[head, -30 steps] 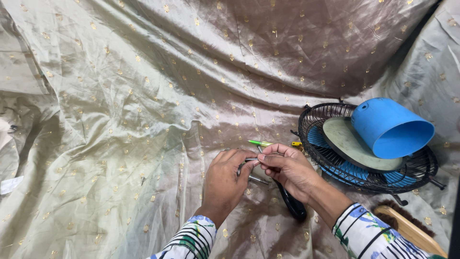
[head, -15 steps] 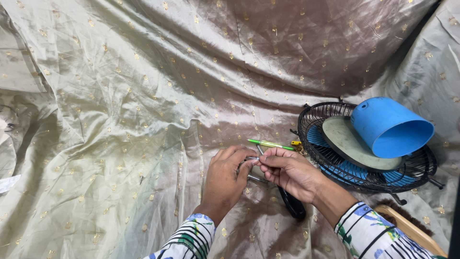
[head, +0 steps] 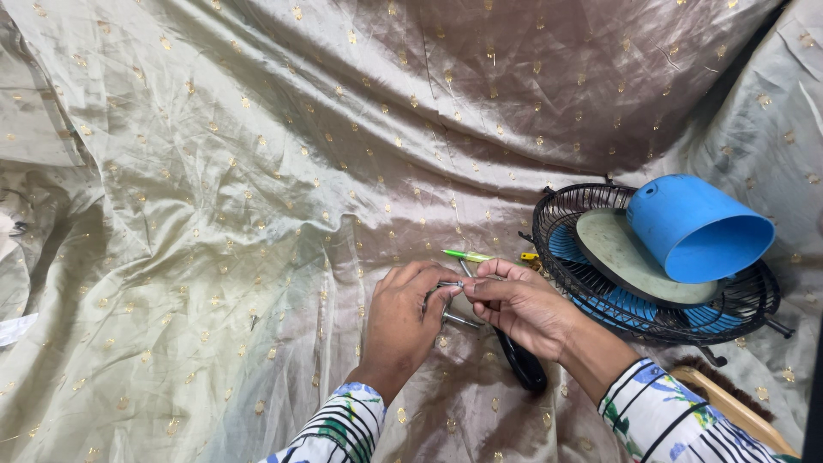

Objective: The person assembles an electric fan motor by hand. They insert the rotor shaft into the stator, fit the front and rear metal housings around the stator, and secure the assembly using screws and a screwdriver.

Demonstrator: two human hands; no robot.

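My left hand (head: 401, 321) and my right hand (head: 519, 304) meet low in the middle, over a shiny beige cloth. Between their fingertips is a small metal piece (head: 449, 285), pinched from both sides. A thin metal rod or screw (head: 461, 321) pokes out just below the left fingers. A green pen-like tool (head: 467, 255) lies on the cloth just beyond the hands. A black handle-shaped thing (head: 523, 367) lies under my right wrist.
A black wire fan guard (head: 566, 210) with blue blades lies at the right, with a grey-green disc (head: 621, 257) and a blue plastic cone-shaped housing (head: 694, 227) on it. A wooden edge (head: 737, 411) shows bottom right. The wrinkled cloth (head: 214, 189) covers everything else.
Both hands have stayed in place, with the fingers shifting slightly around the small metal piece. The green tool shows more fully beyond them.
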